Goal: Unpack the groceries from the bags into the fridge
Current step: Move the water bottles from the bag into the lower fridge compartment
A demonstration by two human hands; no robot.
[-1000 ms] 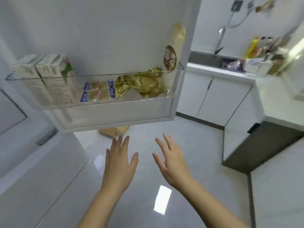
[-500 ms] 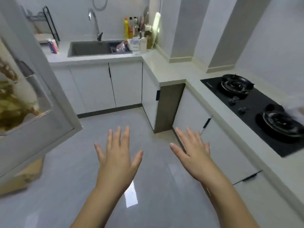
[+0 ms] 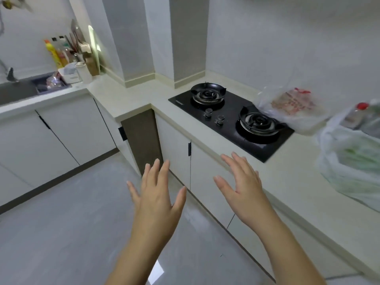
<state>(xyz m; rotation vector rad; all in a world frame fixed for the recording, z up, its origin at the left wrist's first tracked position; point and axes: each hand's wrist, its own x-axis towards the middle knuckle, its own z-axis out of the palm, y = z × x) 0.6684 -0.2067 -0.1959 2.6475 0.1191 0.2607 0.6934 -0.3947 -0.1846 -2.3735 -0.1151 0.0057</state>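
Note:
Two plastic grocery bags sit on the counter at the right. The clear bag [image 3: 292,108] holds a red-printed package and lies just behind the hob. The white bag [image 3: 349,167] shows green vegetables, and a red-capped bottle [image 3: 356,114] stands behind it. My left hand [image 3: 158,194] is held out over the floor with fingers spread and holds nothing. My right hand [image 3: 242,186] hovers in front of the counter edge, also spread and empty, well short of both bags. The fridge is out of view.
A black two-burner gas hob [image 3: 230,118] lies on the pale counter [image 3: 287,177]. A sink [image 3: 18,91] with bottles and utensils beside it is at the far left. White cabinets run below the counter. Grey tiled floor [image 3: 61,233] fills the lower left.
My view has swung right, away from the open fridge door, past the sink corner, to the hob and the bags. Both hands stay spread and empty in front of me.

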